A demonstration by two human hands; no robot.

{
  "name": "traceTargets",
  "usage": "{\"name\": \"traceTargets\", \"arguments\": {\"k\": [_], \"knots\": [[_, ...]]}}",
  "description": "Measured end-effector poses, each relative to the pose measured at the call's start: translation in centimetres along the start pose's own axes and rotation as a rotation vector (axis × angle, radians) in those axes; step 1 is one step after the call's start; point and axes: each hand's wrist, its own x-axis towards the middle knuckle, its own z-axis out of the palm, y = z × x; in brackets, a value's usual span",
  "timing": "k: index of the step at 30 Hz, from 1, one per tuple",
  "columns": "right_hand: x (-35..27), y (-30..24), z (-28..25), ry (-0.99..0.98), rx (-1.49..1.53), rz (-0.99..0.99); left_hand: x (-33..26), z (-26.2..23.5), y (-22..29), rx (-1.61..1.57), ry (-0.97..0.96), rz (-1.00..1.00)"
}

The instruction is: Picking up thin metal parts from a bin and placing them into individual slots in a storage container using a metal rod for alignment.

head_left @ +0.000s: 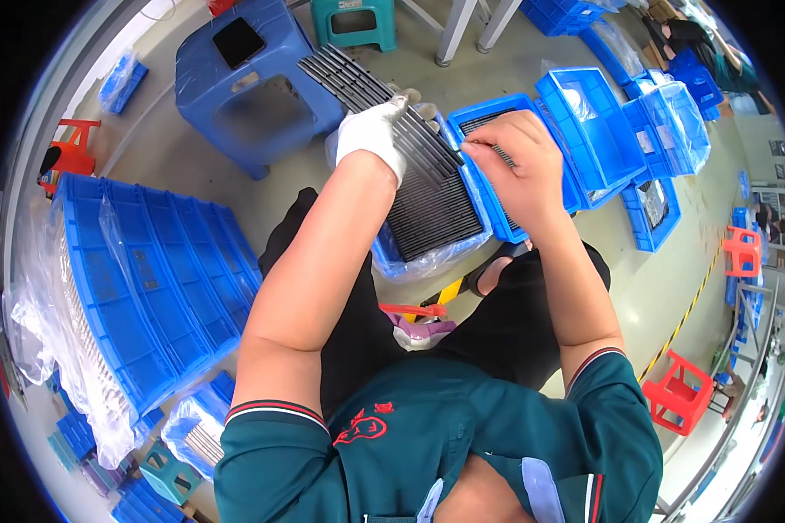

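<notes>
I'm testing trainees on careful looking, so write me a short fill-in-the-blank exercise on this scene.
1. The left hand, holding dark rods, wears a ____ glove.
2. The bare hand is the ____ one.
3. The stool under the phone is ____.
4. Both small stools near the picture's right side are ____.

Missing words: white; right; blue; red.

A phone [238,44] lies on a blue stool [205,91]; a teal stool [386,24] stands nearby.
</notes>
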Motion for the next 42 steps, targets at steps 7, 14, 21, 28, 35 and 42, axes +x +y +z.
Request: {"name": "traceTargets", "arguments": {"k": [7,14,21,28,35,42], "knots": [[-0.4,1.2,1.1,-0.084,-0.011,0.024,0.3,-0.2,-0.2,-0.033,-0.005,-0.023],[-0.3,0.3,1.0,-0.111,-0.142,-0.149,0.3,-0.3,-0.2,-0.069,0.01,-0.037],[-0.3,0.1,0.6,-0.154,-0.269,-0.172,0.7,-0.7,-0.2,-0.047,0.03,-0.045],[0.0,-0.4,0.6,-0.155,-0.254,-0.249,0.3,-0.6,0.0,-0.075,0.023,-0.047],[-0.2,1.3,0.5,-0.182,-0.195,-0.105,-0.5,-0.4,0.1,-0.101,-0.051,-0.098],[0.6,-0.1,0.1,-0.095,-0.12,-0.104,-0.9,-0.1,0.5,-0.061,0.015,-0.07]]}}
